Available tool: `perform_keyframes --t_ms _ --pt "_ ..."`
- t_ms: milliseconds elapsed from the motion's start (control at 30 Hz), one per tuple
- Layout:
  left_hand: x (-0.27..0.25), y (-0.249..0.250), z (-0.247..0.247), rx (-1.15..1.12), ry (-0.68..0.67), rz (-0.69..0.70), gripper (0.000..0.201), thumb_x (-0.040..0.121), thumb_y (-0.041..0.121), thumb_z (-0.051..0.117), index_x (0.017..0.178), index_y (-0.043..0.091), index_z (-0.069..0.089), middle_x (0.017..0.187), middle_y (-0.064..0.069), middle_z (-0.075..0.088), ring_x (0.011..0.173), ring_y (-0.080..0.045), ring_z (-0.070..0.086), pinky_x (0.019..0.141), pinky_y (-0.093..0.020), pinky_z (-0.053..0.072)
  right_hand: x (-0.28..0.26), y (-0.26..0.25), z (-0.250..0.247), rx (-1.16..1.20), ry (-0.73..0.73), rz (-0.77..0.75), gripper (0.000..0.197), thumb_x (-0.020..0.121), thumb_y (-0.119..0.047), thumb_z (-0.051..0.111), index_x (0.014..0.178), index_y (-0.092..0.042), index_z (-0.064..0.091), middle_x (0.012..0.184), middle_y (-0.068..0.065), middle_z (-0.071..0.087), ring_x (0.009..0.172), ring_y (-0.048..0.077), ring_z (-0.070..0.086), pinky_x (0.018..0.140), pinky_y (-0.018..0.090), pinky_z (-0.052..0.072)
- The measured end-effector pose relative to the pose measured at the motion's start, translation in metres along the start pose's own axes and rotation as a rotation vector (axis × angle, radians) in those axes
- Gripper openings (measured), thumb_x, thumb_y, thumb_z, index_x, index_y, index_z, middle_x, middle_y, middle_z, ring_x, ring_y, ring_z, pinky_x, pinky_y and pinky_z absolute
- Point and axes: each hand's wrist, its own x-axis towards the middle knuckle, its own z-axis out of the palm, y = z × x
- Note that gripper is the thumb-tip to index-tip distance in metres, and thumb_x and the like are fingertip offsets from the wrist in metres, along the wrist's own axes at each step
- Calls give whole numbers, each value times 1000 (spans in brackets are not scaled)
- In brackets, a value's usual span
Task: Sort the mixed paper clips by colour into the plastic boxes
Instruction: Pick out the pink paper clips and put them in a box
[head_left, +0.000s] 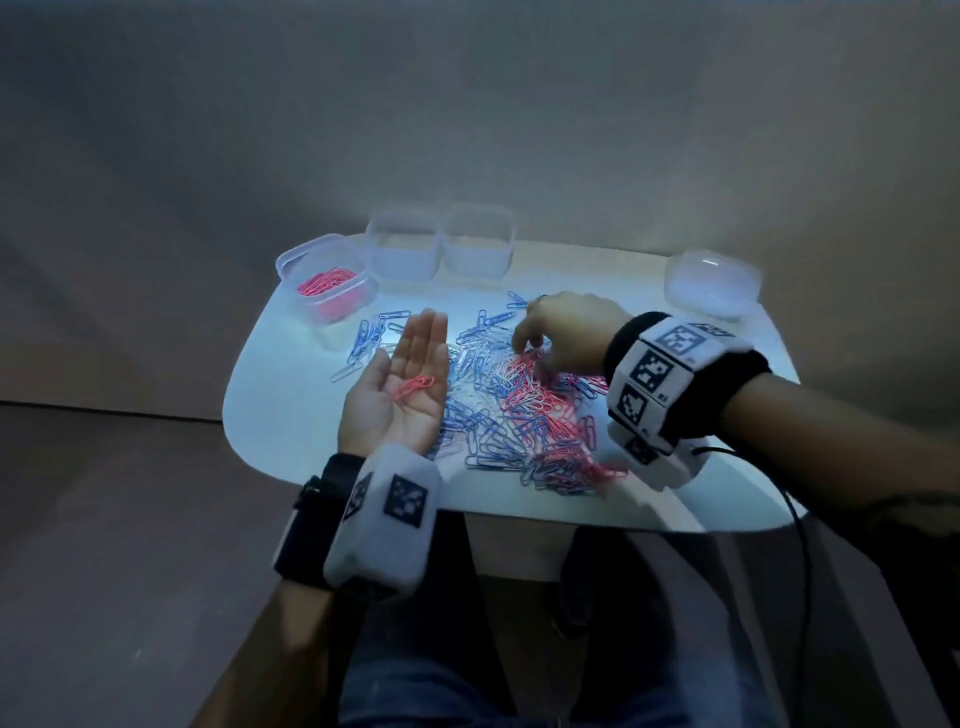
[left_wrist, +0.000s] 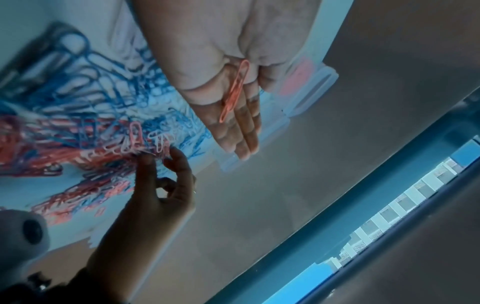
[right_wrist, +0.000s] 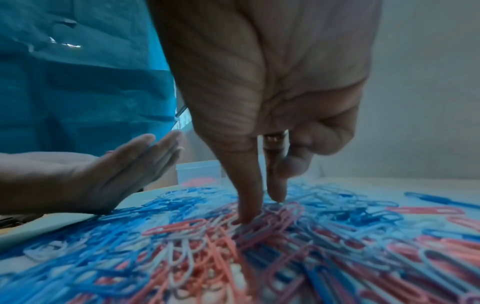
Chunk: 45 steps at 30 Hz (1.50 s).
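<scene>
A mixed pile of blue, pink and white paper clips (head_left: 519, 410) covers the middle of the white table (head_left: 291, 415). My left hand (head_left: 415, 374) is held flat, palm up, at the pile's left edge, and a few pink clips (head_left: 413, 387) lie loose on the palm; the left wrist view shows these pink clips (left_wrist: 235, 90) too. My right hand (head_left: 540, 338) reaches down from the right. Its straight fingertips (right_wrist: 246, 218) touch pink clips in the pile (right_wrist: 233, 257), and nothing is lifted. A clear box holding pink clips (head_left: 327, 280) stands at the back left.
Two clear boxes (head_left: 402, 249) (head_left: 478, 244) stand side by side at the back, right of the pink one; nothing shows inside them. A clear lid or shallow box (head_left: 711, 280) sits at the back right. A black cable (head_left: 800, 545) hangs off the table's right front edge.
</scene>
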Motion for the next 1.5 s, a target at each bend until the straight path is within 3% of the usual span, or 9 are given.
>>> perform_keyframes --t_ms 200,467,600,700,967,1100,1267,1400,1500 --pt "0 -6 -8 65 -45 -39 41 83 20 42 91 -9 70 99 -20 71 86 -31 71 64 -39 59 12 4 1 67 22 62 20 81 -17 68 100 -15 67 105 3 67 100 22 59 70 24 37" --pt "7 -10 -16 169 -20 -35 47 100 35 25 111 4 59 107 -14 69 93 -24 70 79 -41 54 14 15 -2 211 2 77 16 81 -14 67 96 -8 67 87 2 58 84 14 50 69 21 36" --pt "13 -12 -15 209 -16 -39 48 99 38 23 112 6 57 106 -12 69 92 -22 70 79 -40 54 7 24 -9 428 -16 86 14 80 -13 70 73 -15 58 72 -1 54 77 12 49 59 17 35" --pt "16 -15 -15 244 -16 -52 50 99 40 23 112 7 57 107 -12 69 92 -22 70 79 -39 55 2 30 -12 566 -46 115 24 80 -10 70 66 -19 53 66 -3 51 52 -1 48 44 9 33" --pt "17 -15 -17 223 -13 -29 51 99 41 23 111 7 57 105 -13 69 90 -22 71 77 -39 56 2 3 -17 931 -123 36 22 87 -3 59 72 -18 52 63 -5 59 47 -1 44 41 13 29" --pt "18 -16 -16 197 15 -20 50 99 42 24 104 6 58 90 -11 71 78 -21 71 70 -38 57 15 -35 -19 780 -146 -70 16 88 -4 57 80 -18 55 67 -3 52 56 3 45 41 11 33" --pt "18 -16 -15 196 18 -16 53 99 42 18 108 5 55 101 -12 63 88 -21 58 65 -25 54 20 -56 -17 554 -156 -89 17 82 -7 67 99 -7 63 73 4 61 57 9 56 39 9 43" --pt "18 -16 -16 174 -8 -10 52 100 39 16 109 5 54 95 -12 70 78 -21 69 63 -25 55 14 -55 -21 644 -96 -94 27 76 -4 73 100 -2 60 89 11 62 55 11 57 39 10 43" --pt "18 -16 -17 162 -20 0 49 101 37 18 108 5 55 96 -15 71 83 -25 71 72 -32 57 8 -46 -25 709 -44 -94 24 75 -5 74 81 -11 52 87 12 59 56 14 58 40 13 46"
